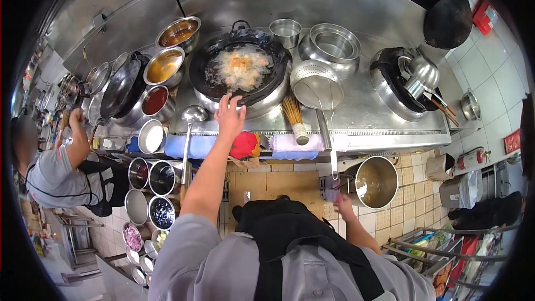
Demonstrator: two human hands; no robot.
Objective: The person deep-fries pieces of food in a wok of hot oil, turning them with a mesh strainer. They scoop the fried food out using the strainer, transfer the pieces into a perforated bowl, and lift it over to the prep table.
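Note:
My left hand [229,116] is over the near rim of a black wok [200,81], fingers spread and nothing in them. In the wok, orange-brown pieces of food [241,62] fry in foaming oil. My right hand [344,206] is low beside a big steel pot [397,181]. Its fingers look closed, around a small greyish-purple thing [332,194] that is blurred. A ladle [194,113] lies left of my left arm. Right of the wok are a bamboo wok brush [293,114] and a perforated strainer [316,72] beside a mesh skimmer [319,93].
Steel bowls of amber liquid [165,66] and red sauce [155,102] stand left of the wok. A second wok station [397,92] holds steel ladles. Folded cloths [192,146] line the counter edge. At the far left works another person [61,173]. A metal rack [440,252] stands at lower right.

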